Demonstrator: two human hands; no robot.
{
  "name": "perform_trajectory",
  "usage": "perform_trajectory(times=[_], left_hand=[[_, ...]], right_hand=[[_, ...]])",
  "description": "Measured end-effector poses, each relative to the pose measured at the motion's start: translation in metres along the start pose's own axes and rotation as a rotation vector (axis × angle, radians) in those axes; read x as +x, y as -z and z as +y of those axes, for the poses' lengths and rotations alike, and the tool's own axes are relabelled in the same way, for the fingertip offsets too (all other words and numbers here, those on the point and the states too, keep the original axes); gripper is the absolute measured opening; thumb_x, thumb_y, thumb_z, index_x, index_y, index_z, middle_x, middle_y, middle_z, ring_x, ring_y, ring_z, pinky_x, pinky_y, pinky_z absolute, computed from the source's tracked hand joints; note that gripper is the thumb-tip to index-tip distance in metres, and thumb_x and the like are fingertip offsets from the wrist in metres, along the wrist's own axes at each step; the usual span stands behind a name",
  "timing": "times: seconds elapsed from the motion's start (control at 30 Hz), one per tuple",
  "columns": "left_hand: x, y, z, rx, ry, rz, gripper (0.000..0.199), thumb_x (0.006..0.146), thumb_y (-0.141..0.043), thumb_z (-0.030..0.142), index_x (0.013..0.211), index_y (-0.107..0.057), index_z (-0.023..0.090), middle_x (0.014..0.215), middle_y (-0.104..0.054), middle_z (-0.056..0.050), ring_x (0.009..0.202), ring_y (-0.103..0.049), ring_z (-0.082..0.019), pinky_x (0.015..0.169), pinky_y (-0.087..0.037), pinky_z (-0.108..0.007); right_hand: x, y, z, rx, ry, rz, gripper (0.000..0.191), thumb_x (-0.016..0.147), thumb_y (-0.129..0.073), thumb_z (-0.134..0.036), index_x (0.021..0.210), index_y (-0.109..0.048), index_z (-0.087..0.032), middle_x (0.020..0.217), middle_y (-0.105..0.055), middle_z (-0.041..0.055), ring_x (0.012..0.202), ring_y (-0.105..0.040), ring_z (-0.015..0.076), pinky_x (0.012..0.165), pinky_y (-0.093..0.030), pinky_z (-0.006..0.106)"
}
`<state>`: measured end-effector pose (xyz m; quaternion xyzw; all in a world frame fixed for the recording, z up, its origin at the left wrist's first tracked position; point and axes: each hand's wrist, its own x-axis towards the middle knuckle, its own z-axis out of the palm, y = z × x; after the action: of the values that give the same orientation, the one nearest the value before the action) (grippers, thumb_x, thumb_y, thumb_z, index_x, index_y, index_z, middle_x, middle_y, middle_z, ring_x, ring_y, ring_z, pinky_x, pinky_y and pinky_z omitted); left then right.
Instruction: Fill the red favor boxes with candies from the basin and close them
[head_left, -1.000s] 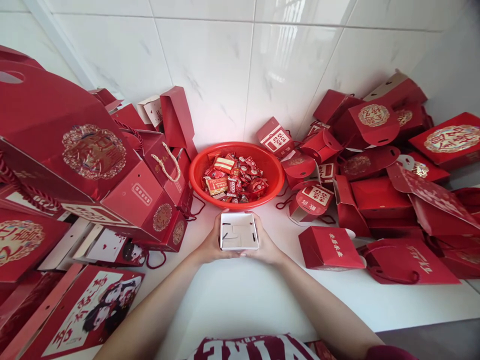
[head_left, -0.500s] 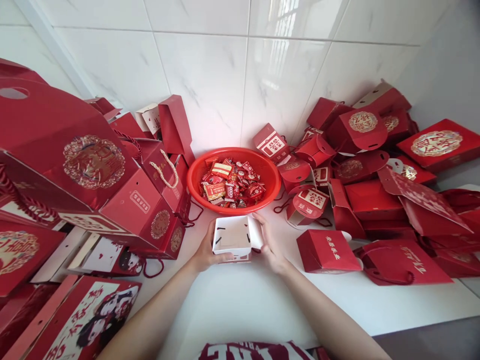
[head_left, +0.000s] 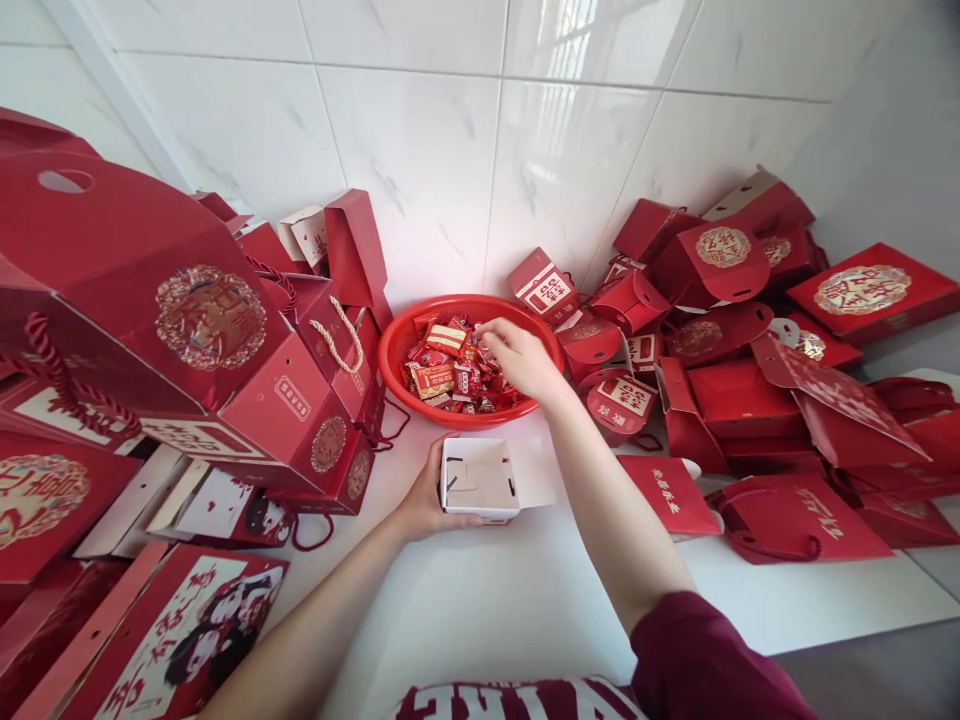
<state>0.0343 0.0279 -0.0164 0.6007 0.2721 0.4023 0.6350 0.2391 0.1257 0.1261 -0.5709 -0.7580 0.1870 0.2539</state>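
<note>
White card faces you from inside the open box (head_left: 480, 482), and your left hand (head_left: 424, 505) has it gripped, palm at its left side and thumb along the near edge. You have it just in front of the red basket (head_left: 391, 348), low over the table (head_left: 480, 610); whether its base touches down, you cannot tell from here. Its side flap (head_left: 537, 473) stands out to the right, unfolded. Your right hand (head_left: 521, 358) is over the basket, fingers curled at the wrapped sweets (head_left: 435, 380); whether they have closed on one is too small to tell. As for progress, your box looks shaped and opened, but you have no sweets in it, and its flap is not folded over, so filling and closing both seem left. Farther out, red boxes are heaped to your left (head_left: 135, 240) and right (head_left: 750, 400); you cannot tell whether those hold anything.
</note>
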Motion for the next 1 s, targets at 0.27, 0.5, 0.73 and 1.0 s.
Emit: perform_trajectory(times=[0.27,0.5,0.73,1.0], left_hand=[[-0.002,0.002,0.003,0.033,0.023,-0.033,0.108,0.056,-0.091,0.032,0.142,-0.027,0.028,0.136,-0.052,-0.014,0.128,-0.051,-0.036,0.108,-0.040,-0.057],[-0.002,-0.001,0.004,0.007,0.047,-0.033,0.111,0.056,-0.092,0.032,0.144,-0.024,0.028,0.139,-0.049,-0.016,0.130,-0.050,-0.037,0.108,-0.040,-0.059],[-0.001,0.001,0.004,0.037,0.054,-0.060,0.102,0.058,-0.091,0.033,0.138,-0.028,0.026,0.137,-0.050,-0.015,0.130,-0.050,-0.036,0.109,-0.038,-0.059],[-0.001,0.001,0.004,0.032,0.088,-0.040,0.105,0.060,-0.089,0.037,0.141,-0.022,0.028,0.139,-0.047,-0.014,0.128,-0.051,-0.034,0.105,-0.042,-0.053]], right_hand=[[0.058,-0.060,0.004,-0.223,-0.165,-0.445,0.035,0.096,-0.061,-0.035,0.125,-0.058,-0.016,0.125,-0.060,0.0097,0.105,-0.063,0.0226,0.089,-0.055,0.044],[0.040,-0.049,0.011,-0.109,-0.104,-0.322,0.027,0.093,-0.063,-0.024,0.119,-0.061,-0.014,0.118,-0.066,0.0116,0.106,-0.065,0.0222,0.091,-0.053,0.039],[-0.001,-0.029,0.029,0.105,-0.074,-0.182,0.024,0.099,-0.038,-0.014,0.112,-0.058,-0.016,0.095,-0.075,0.0060,0.076,-0.072,0.0104,0.069,-0.054,0.020],[0.007,-0.039,0.022,-0.059,-0.018,-0.371,0.020,0.093,-0.057,-0.031,0.101,-0.071,-0.019,0.107,-0.074,0.0098,0.098,-0.069,0.0230,0.082,-0.048,0.028]])
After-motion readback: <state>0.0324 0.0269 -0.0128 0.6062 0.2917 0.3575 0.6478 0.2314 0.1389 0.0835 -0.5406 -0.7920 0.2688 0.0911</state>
